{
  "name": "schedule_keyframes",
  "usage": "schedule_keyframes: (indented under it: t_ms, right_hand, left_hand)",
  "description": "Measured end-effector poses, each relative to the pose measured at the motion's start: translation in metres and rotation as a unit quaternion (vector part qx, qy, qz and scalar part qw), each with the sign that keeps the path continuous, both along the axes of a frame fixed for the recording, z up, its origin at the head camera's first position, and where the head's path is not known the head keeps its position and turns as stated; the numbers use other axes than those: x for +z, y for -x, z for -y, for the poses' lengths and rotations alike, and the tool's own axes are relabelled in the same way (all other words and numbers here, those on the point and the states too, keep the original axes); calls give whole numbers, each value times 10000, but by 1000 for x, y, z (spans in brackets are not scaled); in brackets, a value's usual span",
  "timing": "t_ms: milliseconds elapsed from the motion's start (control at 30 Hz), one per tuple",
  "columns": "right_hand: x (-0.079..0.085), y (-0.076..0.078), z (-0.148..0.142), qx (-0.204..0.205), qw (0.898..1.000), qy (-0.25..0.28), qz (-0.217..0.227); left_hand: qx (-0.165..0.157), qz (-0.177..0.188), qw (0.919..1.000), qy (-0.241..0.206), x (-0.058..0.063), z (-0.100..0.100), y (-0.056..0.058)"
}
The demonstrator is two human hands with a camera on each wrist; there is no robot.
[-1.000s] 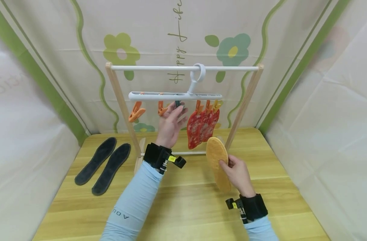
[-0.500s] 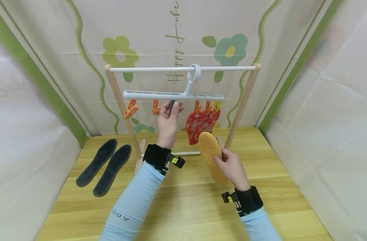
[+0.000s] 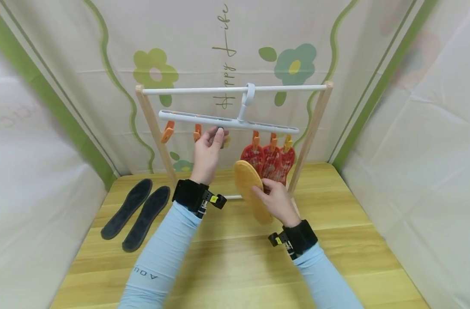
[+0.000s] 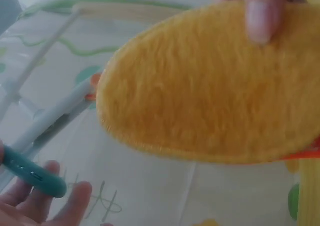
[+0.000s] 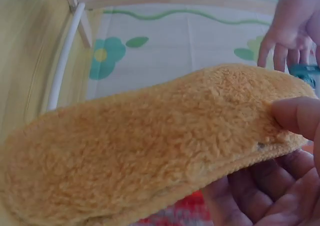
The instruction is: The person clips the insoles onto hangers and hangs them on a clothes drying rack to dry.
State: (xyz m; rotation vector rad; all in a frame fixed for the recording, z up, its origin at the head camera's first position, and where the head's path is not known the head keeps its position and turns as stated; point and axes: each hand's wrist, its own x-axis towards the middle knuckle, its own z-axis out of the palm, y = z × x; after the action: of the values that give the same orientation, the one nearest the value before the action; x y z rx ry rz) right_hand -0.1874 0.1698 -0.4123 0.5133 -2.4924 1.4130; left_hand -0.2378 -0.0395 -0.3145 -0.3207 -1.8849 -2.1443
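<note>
A yellow fuzzy insole (image 3: 247,184) is pinched along its right edge by my right hand (image 3: 279,201), thumb on the near face. Its rounded upper end stands just below and right of my left hand (image 3: 206,158). That hand pinches a teal clothespin (image 4: 34,173) under the grey hanger (image 3: 204,119); whether the clip's jaws are spread cannot be told. Two orange clothespins (image 3: 167,132) hang to its left. On the right, three red patterned insoles (image 3: 252,155) hang from two orange clothespins and a yellow clothespin (image 3: 288,143), partly hidden behind the yellow insole.
The hanger hooks over the white rod (image 3: 196,91) of a wooden-legged rack (image 3: 316,128). Two dark grey insoles (image 3: 147,219) lie side by side on the wooden table (image 3: 227,274), left of the rack. Printed curtains (image 3: 215,38) surround the table.
My right hand has carried the yellow insole left and upward, closer to my left hand. The hanger has tilted, its right end lower, and the red insoles have shifted right. My left hand keeps its pinch.
</note>
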Motion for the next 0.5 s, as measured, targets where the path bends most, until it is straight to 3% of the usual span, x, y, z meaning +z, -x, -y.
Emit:
schedule_keyframes:
  t_ms: [133, 267, 500]
  right_hand:
    - [3, 11, 15, 36, 9997, -115, -198]
    - [8, 20, 26, -22, 9994, -222, -246]
    - [15, 35, 38, 29, 9997, -220, -81]
  left_hand:
    - [130, 276, 9987, 405, 4, 6, 2]
    - [128, 465, 9977, 475, 8, 9, 4]
    - [-256, 535, 9963, 624, 15, 19, 6]
